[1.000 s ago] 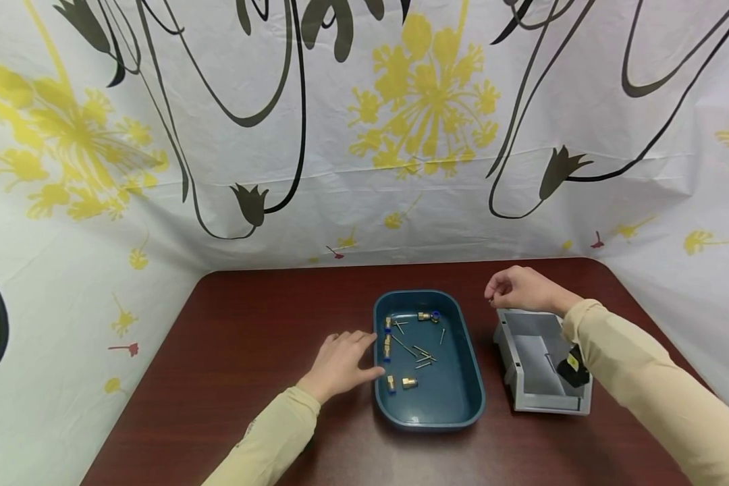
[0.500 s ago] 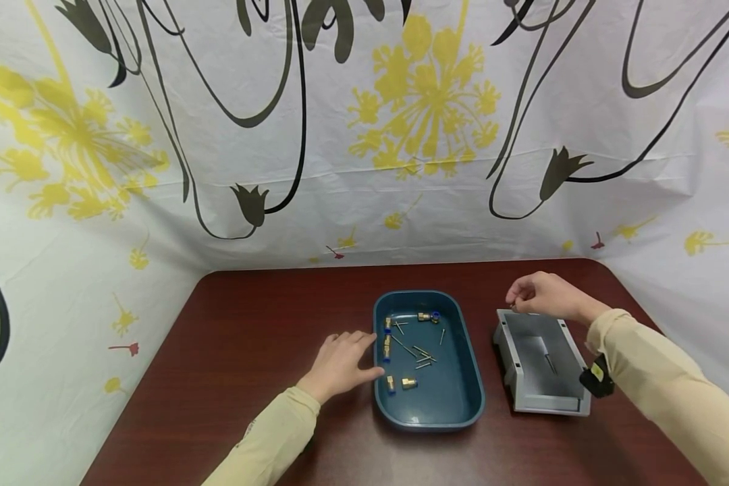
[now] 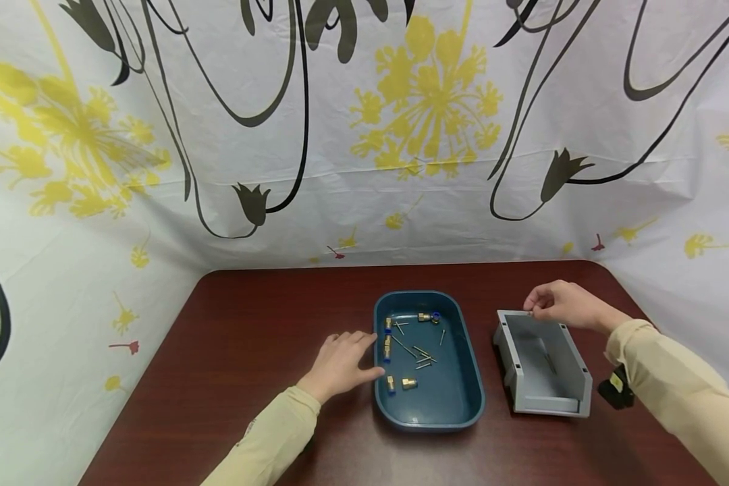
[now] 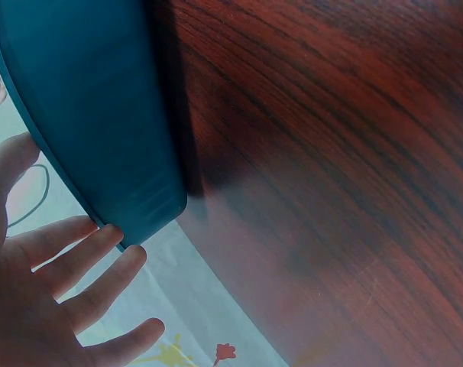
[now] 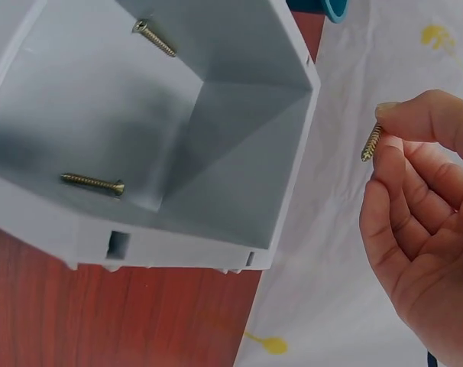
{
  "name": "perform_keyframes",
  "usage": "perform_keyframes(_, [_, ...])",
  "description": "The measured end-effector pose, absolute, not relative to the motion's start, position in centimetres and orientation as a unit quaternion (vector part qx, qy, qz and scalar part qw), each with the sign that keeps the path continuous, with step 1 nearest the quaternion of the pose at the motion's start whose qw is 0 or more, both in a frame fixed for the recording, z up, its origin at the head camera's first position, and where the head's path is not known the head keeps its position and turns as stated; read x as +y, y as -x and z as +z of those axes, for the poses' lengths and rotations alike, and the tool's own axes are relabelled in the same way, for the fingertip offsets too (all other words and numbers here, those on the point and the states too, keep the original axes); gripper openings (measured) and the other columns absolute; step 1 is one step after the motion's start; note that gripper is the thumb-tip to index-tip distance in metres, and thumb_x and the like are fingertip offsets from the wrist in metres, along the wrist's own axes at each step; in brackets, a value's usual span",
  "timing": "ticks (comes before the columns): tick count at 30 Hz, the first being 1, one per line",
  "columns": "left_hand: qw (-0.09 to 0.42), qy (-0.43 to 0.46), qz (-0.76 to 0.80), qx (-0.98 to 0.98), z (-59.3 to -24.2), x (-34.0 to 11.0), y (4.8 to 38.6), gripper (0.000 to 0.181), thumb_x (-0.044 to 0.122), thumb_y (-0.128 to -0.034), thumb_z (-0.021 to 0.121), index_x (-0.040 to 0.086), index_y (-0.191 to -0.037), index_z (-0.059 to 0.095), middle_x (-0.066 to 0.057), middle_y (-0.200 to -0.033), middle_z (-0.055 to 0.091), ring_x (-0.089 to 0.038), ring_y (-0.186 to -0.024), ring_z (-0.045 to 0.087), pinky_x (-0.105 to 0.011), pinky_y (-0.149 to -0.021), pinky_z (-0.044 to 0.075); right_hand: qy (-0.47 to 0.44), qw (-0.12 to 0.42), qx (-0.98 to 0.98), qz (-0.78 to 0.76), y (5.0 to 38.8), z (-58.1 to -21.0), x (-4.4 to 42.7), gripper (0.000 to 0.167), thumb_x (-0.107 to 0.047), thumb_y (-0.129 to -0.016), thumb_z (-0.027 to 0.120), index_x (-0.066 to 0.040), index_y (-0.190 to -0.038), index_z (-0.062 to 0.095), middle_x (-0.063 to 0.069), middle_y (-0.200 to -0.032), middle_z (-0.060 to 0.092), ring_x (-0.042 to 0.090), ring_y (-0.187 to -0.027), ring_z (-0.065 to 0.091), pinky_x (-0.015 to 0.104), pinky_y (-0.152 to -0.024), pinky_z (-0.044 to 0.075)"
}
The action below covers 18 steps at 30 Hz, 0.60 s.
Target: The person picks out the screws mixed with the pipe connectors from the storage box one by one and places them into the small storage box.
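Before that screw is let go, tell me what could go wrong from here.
The right hand pinches the screw by its fingertips near the grey bin's far edge, so a slip might drop it outside, onto the table.

The left hand has its fingers at the blue tray's rim; a nudge could shift the tray and roll the loose brass fittings.
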<state>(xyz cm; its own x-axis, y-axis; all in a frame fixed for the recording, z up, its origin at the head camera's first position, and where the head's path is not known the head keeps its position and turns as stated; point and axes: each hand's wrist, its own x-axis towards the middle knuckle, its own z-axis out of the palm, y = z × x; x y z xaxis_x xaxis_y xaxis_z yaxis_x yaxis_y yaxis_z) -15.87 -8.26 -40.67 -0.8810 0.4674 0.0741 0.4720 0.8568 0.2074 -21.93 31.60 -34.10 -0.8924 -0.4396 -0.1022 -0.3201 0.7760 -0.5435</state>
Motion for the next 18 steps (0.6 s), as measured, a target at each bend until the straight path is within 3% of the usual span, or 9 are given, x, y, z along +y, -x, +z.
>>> perform_keyframes(18, [0.017,0.244,-0.109,-0.963,-40.7,-8.2,15.9,0.062,0.049,-0.0755,0.062,0.011,-0.124,0.052,-0.005,-0.115,0.055,-0.022,-0.103,0.051,-0.046,-0.086,0.037,0.208,0.127,0.930,-0.276,21.3,-35.5,33.0,0.009,-0.007,-0.079,0.060,-0.003,-0.088,0.061,0.001,-0.078,0.059,0.012,-0.068,0.053,0.028,-0.057,0.043])
